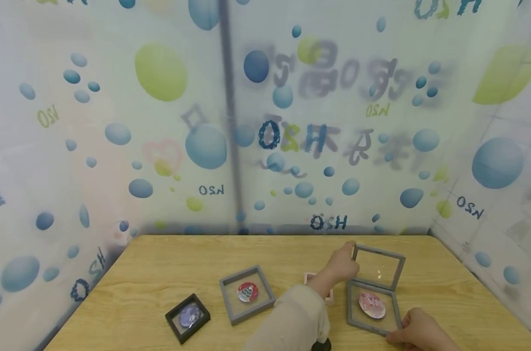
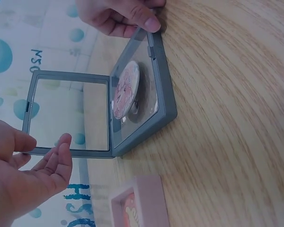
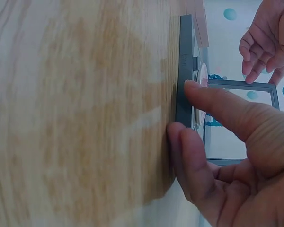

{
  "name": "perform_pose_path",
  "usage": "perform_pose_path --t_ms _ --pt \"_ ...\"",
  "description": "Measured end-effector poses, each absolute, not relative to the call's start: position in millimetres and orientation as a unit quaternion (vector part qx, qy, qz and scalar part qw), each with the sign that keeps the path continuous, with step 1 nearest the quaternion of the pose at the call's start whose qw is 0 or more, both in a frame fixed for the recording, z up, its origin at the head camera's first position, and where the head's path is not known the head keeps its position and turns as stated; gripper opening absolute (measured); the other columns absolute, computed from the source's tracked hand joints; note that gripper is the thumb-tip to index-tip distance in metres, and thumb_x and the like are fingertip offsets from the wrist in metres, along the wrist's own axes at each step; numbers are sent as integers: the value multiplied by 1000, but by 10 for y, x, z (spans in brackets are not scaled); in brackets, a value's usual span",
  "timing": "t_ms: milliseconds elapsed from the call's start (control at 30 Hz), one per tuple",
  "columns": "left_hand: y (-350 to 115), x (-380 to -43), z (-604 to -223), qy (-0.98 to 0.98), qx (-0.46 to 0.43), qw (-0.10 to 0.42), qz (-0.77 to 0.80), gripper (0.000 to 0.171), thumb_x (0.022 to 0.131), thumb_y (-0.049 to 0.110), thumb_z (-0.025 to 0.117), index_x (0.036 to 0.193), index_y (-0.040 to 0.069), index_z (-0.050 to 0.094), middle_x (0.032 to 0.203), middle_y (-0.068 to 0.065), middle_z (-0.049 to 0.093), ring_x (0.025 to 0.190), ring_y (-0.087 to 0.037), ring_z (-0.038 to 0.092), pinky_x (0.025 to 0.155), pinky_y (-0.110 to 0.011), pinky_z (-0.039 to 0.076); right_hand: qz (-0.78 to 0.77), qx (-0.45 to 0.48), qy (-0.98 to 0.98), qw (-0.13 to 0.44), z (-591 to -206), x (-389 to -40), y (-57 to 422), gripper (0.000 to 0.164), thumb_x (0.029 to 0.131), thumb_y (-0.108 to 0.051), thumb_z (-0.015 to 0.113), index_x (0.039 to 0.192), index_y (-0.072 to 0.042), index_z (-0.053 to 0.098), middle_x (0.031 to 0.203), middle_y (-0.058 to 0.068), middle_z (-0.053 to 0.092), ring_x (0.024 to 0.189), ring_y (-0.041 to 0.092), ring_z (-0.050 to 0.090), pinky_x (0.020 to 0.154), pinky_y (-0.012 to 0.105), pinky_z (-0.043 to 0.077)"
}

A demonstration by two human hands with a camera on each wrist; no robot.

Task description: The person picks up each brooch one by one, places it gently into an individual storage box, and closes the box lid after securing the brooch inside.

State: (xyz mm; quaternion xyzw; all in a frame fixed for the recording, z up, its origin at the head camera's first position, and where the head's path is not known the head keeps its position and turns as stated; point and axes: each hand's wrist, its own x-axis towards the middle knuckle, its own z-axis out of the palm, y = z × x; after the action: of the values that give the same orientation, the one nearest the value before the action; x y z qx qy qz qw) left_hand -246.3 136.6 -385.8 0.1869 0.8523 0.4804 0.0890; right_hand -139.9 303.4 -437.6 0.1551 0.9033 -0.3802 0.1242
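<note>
A grey hinged display frame (image 1: 373, 308) lies opened on the table, its clear-windowed lid (image 1: 378, 267) standing up at the back. Inside the base rests a round pink badge (image 1: 372, 305), slightly tilted, with its pin side against the clear film. My left hand (image 1: 342, 263) pinches the lid's left edge near the top corner between thumb and fingers; the left wrist view shows this grip on the lid (image 2: 68, 153). At the front right corner of the base, my right hand (image 1: 416, 329) grips the rim, thumb on top and fingers at the outer side, as the right wrist view shows.
Left of the arm sit a larger grey frame (image 1: 248, 318) with a red tree badge (image 1: 248, 292) and a small black frame (image 1: 173, 321) with a purple badge (image 1: 189, 316). A pink frame (image 2: 154, 198) is partly hidden behind my left forearm. Patterned curtains (image 1: 265, 195) border the wooden table (image 1: 178, 253).
</note>
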Motion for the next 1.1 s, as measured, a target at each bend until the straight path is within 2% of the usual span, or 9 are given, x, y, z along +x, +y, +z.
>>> perform_pose_path --t_ms 133,233,400,500,667,867,1100 --pt "1353 -2444 -3855 832 181 95 515 51 81 -1 50 130 10 42 64 -1 51 46 -9 45 44 -20 38 -376 155 905 126 -4393 -1418 3046 43 62 -23 82 69 -2 45 62 5 48 52 13 46 52 26 41" --pt "1338 -2431 -3850 823 177 95 531 44 84 5 55 126 9 46 74 -3 56 53 -13 56 51 -22 45 -378 151 905 127 -4403 -1417 3051 43 63 -23 82 70 -2 45 60 4 47 51 12 44 51 26 40" --pt "1301 -2412 -3870 807 176 104 554 29 87 12 56 115 9 51 72 -3 54 60 -24 63 51 -23 46 -384 144 903 124 -4426 -1409 3058 43 64 -21 81 72 -1 44 60 4 45 53 14 43 52 27 39" --pt "1283 -2406 -3879 794 176 111 571 17 89 16 56 103 8 53 70 -3 54 65 -29 64 52 -24 48 -380 140 906 121 -4440 -1411 3062 42 65 -21 80 72 -1 44 62 5 46 55 15 45 53 28 39" --pt "1251 -2392 -3876 782 167 123 588 13 90 21 54 91 8 54 67 -6 58 60 -25 63 57 -32 52 -379 135 908 118 -4448 -1410 3066 41 64 -20 81 69 -3 44 59 3 45 54 14 45 52 27 38" --pt "1163 -2323 -3887 784 176 142 578 19 91 25 52 85 7 56 63 -5 58 55 -16 60 59 -34 53 -380 128 908 121 -4456 -1416 3086 42 65 -22 80 70 -3 43 60 3 45 55 14 45 52 27 38" --pt "1051 -2191 -3996 783 232 173 550 11 89 16 56 85 5 56 61 -5 59 54 -16 61 54 -29 52 -361 120 915 132 -4459 -1426 3118 44 65 -29 80 74 -1 47 67 5 48 61 16 47 55 29 40"
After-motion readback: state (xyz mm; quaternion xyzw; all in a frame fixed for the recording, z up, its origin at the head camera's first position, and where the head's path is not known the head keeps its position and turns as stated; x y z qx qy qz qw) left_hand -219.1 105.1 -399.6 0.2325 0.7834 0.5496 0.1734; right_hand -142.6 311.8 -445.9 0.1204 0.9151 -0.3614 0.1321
